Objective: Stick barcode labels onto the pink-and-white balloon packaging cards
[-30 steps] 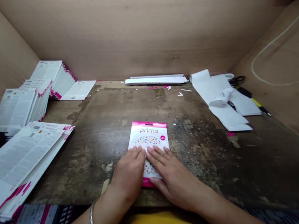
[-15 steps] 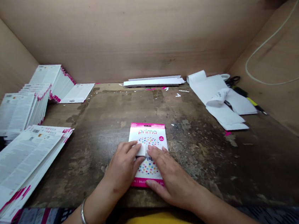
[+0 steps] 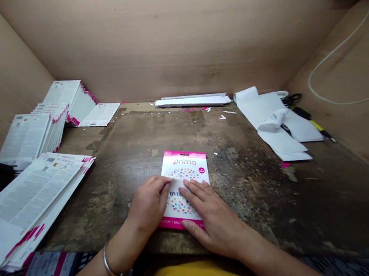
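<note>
A flat white-and-pink balloon packet [image 3: 186, 155], marked "prima" and printed with coloured dots, lies on the worn table in front of me. At its left side, my left hand [image 3: 150, 201] has thumb and forefinger pinched together over the packet. Whatever is between those fingertips is hidden. A plain white patch shows beside them on the dotted print; its edges are unclear. My right hand [image 3: 208, 210] lies across the packet's lower right part, fingers stretched out and pressing on its face. Part of the lettering is covered by this hand.
Stacks of printed cards [image 3: 38, 188] fan out along the left side. White folded strips [image 3: 192, 101] lie by the back wall. A curled paper roll [image 3: 268, 120] sits at right, near scissors [image 3: 291, 99] and a yellow-black tool [image 3: 317, 128]. Paper scraps dot the table.
The small white label between my hands no longer stands out, and lettering it covered now shows. My left fingers have drawn into a tighter pinch. My right hand stays on the packet.
</note>
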Demonstrator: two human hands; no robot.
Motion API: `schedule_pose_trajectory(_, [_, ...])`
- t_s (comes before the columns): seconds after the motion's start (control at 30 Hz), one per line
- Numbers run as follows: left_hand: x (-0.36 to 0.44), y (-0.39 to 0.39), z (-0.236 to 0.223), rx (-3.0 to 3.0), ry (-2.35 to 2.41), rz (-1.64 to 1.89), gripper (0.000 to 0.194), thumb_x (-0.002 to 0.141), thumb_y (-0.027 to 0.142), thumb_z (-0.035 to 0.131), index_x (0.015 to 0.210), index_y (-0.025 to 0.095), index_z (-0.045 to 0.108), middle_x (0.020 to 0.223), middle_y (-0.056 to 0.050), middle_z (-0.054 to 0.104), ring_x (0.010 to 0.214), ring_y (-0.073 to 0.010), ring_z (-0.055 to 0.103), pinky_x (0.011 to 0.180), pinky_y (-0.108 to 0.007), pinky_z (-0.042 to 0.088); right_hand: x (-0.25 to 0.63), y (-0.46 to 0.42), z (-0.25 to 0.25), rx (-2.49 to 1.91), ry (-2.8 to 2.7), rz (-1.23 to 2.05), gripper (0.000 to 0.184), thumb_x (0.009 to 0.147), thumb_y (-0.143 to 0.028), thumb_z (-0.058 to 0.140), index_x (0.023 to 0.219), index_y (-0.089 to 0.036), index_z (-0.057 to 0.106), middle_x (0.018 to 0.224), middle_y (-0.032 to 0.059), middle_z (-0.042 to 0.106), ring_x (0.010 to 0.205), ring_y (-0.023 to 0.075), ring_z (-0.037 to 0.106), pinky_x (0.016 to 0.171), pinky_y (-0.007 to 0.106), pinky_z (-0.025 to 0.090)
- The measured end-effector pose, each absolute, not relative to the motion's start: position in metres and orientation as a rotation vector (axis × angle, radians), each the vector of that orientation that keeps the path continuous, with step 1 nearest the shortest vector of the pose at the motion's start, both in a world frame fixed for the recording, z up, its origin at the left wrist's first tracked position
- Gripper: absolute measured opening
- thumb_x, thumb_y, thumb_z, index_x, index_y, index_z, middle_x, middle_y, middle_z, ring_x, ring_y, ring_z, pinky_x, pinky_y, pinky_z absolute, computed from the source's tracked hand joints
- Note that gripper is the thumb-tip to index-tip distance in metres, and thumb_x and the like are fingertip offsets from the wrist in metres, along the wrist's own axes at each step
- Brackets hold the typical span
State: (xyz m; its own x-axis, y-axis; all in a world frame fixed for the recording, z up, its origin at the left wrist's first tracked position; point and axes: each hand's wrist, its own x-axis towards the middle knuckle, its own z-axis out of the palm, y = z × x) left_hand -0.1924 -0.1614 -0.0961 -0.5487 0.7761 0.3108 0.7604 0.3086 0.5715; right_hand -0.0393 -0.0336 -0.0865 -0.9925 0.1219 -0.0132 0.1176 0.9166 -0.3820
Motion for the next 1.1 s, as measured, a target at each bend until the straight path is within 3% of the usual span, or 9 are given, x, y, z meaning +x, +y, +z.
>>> schedule_pose_trajectory(0.23, [-0.188, -0.164, -0.099, 1.374, 2.647, 1.076, 0.017, 0.087, 0.023, 0.05, 0.092, 0.019, 0.066, 0.091, -0.004, 0.07, 0.083, -0.0181, 0.064, 0.077, -0.031, 0.051, -0.057, -0.047, -0.081, -0.126, -3.097, 0.609, 0.086, 0.078, -0.065, 0.051, 0.143, -0.012, 0.03, 0.149, 0.0134, 0.026, 0.137, 0.0315, 0.02, 0.114, 0.05, 0.012])
schedule_pose_trajectory(0.4, [-0.187, -0.165, -0.099, 1.469, 2.679, 0.976, 0.018, 0.087, 0.02, 0.049, 0.094, 0.02, 0.066, 0.093, -0.004, 0.071, 0.084, -0.0182, 0.065, 0.078, -0.031, 0.051, -0.069, -0.059, -0.085, -0.026, -3.059, 0.541, 0.079, 0.082, -0.057, 0.051, 0.141, -0.008, 0.033, 0.144, 0.018, 0.035, 0.134, 0.0373, 0.025, 0.112, 0.054, 0.015])
schedule_pose_trajectory(0.57, [-0.184, -0.16, -0.094, 1.525, 2.659, 0.878, 0.02, 0.087, 0.018, 0.048, 0.095, 0.018, 0.066, 0.093, -0.005, 0.072, 0.083, -0.0186, 0.067, 0.075, -0.03, 0.054, -0.068, -0.063, -0.093, 0.026, -3.024, 0.547, 0.073, 0.084, -0.048, 0.055, 0.14, -0.005, 0.034, 0.143, 0.0193, 0.035, 0.134, 0.0415, 0.02, 0.111, 0.057, 0.018])
schedule_pose_trajectory(0.7, [-0.182, -0.154, -0.087, 1.541, 2.626, 0.72, 0.022, 0.087, 0.017, 0.049, 0.097, 0.019, 0.068, 0.094, -0.006, 0.072, 0.081, -0.0205, 0.068, 0.073, -0.032, 0.055, -0.066, -0.059, -0.092, 0.096, -2.962, 0.677, 0.071, 0.081, -0.043, 0.063, 0.138, -0.009, 0.038, 0.143, 0.0185, 0.036, 0.135, 0.0372, 0.022, 0.112, 0.056, 0.016])
schedule_pose_trajectory(0.77, [-0.181, -0.154, -0.085, 1.59, 2.595, 0.648, 0.024, 0.087, 0.017, 0.047, 0.099, 0.018, 0.068, 0.097, -0.007, 0.072, 0.084, -0.0214, 0.069, 0.075, -0.033, 0.056, -0.064, -0.056, -0.09, 0.123, -2.898, 0.788, 0.064, 0.078, -0.039, 0.068, 0.132, -0.013, 0.045, 0.138, 0.0156, 0.043, 0.133, 0.0337, 0.027, 0.112, 0.053, 0.018])
schedule_pose_trajectory(0.87, [-0.182, -0.159, -0.087, 1.715, 2.543, 0.597, 0.027, 0.089, 0.019, 0.043, 0.103, 0.016, 0.067, 0.109, -0.011, 0.069, 0.099, -0.0221, 0.066, 0.086, -0.035, 0.053, -0.058, -0.05, -0.088, 0.079, -2.738, 1.017, 0.043, 0.077, -0.033, 0.069, 0.115, -0.017, 0.056, 0.121, 0.0105, 0.057, 0.123, 0.0263, 0.044, 0.108, 0.043, 0.033])
schedule_pose_trajectory(0.97, [-0.183, -0.164, -0.092, 1.827, 2.53, 0.53, 0.031, 0.09, 0.019, 0.04, 0.111, 0.013, 0.063, 0.119, -0.013, 0.063, 0.111, -0.0222, 0.059, 0.095, -0.036, 0.049, -0.054, -0.048, -0.091, -0.116, -2.619, 1.045, 0.049, 0.078, -0.027, 0.066, 0.123, -0.015, 0.049, 0.125, 0.0138, 0.052, 0.119, 0.0255, 0.046, 0.103, 0.041, 0.041])
schedule_pose_trajectory(1.03, [-0.182, -0.166, -0.095, 1.895, 2.545, 0.501, 0.034, 0.09, 0.018, 0.037, 0.114, 0.01, 0.059, 0.122, -0.015, 0.061, 0.114, -0.0221, 0.057, 0.097, -0.036, 0.047, -0.055, -0.051, -0.093, -0.148, -2.652, 0.948, 0.058, 0.078, -0.021, 0.062, 0.132, -0.01, 0.041, 0.132, 0.0174, 0.046, 0.123, 0.0276, 0.041, 0.105, 0.044, 0.038])
schedule_pose_trajectory(1.1, [-0.18, -0.17, -0.097, 1.924, 2.574, 0.491, 0.035, 0.091, 0.019, 0.035, 0.117, 0.009, 0.056, 0.121, -0.016, 0.062, 0.112, -0.0222, 0.059, 0.095, -0.036, 0.048, -0.057, -0.058, -0.094, -0.112, -2.702, 0.855, 0.055, 0.079, -0.02, 0.059, 0.13, -0.005, 0.043, 0.13, 0.0196, 0.048, 0.123, 0.0283, 0.041, 0.106, 0.043, 0.037])
